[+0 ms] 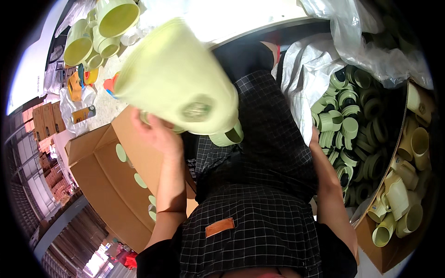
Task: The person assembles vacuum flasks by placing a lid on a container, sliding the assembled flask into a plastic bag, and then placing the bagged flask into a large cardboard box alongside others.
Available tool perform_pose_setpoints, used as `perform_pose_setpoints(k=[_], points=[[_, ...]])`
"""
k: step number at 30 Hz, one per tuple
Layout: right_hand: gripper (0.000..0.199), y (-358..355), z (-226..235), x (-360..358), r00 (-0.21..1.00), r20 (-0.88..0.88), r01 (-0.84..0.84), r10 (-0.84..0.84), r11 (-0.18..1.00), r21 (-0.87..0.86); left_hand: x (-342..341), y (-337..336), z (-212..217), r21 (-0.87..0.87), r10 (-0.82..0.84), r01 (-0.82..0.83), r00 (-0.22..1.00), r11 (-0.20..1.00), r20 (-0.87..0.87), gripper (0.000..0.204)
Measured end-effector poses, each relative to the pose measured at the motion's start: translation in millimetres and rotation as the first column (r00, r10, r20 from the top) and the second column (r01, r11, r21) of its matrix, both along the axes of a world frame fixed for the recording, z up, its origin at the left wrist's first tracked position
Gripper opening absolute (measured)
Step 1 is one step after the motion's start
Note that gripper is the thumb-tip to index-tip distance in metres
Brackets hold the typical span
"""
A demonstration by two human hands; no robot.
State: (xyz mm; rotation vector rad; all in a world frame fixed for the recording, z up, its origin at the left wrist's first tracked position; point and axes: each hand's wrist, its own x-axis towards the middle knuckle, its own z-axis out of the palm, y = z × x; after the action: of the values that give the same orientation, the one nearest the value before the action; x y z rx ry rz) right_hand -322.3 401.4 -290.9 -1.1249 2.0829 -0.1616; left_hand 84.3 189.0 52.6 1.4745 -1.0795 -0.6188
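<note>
My left hand point(160, 134) grips a large pale green plastic housing point(181, 74) near its lower side, holding it tilted over my lap. The housing is cone-shaped and smooth. It bears a round emblem and has a short open tube at its lower end. My right arm reaches to a white woven sack point(303, 78) on the right, where only a bit of my right hand point(315, 135) shows at the sack's edge; its fingers are hidden. Inside the sack lie many small green plastic fittings point(348, 127) and dark rings point(372, 134).
An open cardboard box point(109, 185) with several green pieces stands on the left. More pale green housings point(118, 18) rest on a white table point(213, 18) at the upper left, near rolls of tape point(75, 87). Another carton point(371, 231) at right holds pale green parts point(402, 199).
</note>
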Motion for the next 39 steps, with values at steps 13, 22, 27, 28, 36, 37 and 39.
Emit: perform_pose_setpoints(k=[13,22,27,28,36,37,39], points=[[0.053,15,3,0,0.976,0.093,0.176,-0.197,0.964,0.198,-17,-29,15,-0.084,-0.358,0.606,0.570,0.791,0.739,0.039],[0.056,-24,22,59,0.976,0.152,0.144,-0.155,0.986,0.078,14,-8,-42,0.013,-0.410,0.498,0.698,0.867,0.586,0.029],[0.058,-30,22,64,0.977,0.146,0.146,-0.157,0.986,0.083,20,-5,-55,0.070,-0.224,0.213,0.908,0.974,0.355,0.022],[0.058,-25,24,65,0.975,0.151,0.153,-0.166,0.984,0.091,23,-6,-59,0.092,-0.215,0.202,0.961,0.975,0.174,0.024],[0.061,-24,27,71,0.962,0.206,0.163,-0.181,0.982,0.098,40,-15,-25,0.061,-0.025,0.212,0.381,0.975,-0.924,0.043],[0.061,-24,27,72,0.958,0.218,0.170,-0.188,0.980,0.101,41,-16,-24,0.053,-0.025,0.218,0.341,0.974,-0.940,0.043],[0.062,-21,26,69,0.940,0.262,0.198,-0.218,0.975,0.100,45,-17,-23,0.043,-0.026,0.222,0.301,0.974,-0.953,0.043]])
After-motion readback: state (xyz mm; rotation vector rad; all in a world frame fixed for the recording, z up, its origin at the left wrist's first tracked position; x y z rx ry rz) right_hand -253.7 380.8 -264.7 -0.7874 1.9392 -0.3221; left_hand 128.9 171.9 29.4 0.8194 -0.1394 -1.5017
